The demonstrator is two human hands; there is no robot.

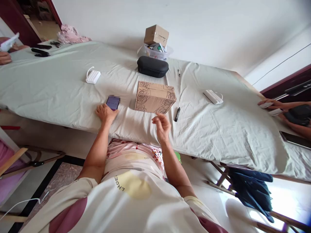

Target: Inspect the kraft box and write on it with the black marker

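My left hand [106, 113] is at the near end of a smartphone [113, 103], its thumb and fingers around the lower edge. The phone lies on the cloth with its screen up, partly blurred at the top. My right hand [162, 127] hovers by the table's front edge with loosely bent fingers apart and nothing visible in them. Just beyond it stands a cardboard box [155, 97] with dark scribbled loops on its top and front. A black marker [177, 114] lies to the right of the box.
A pale cloth covers the table [218, 129]. Behind the box are a black case [153, 66] and a plastic tub [155, 52] topped by a small carton [156, 35]. White power banks [93, 77] lie left and right. Other people's hands [272, 104] show at both sides.
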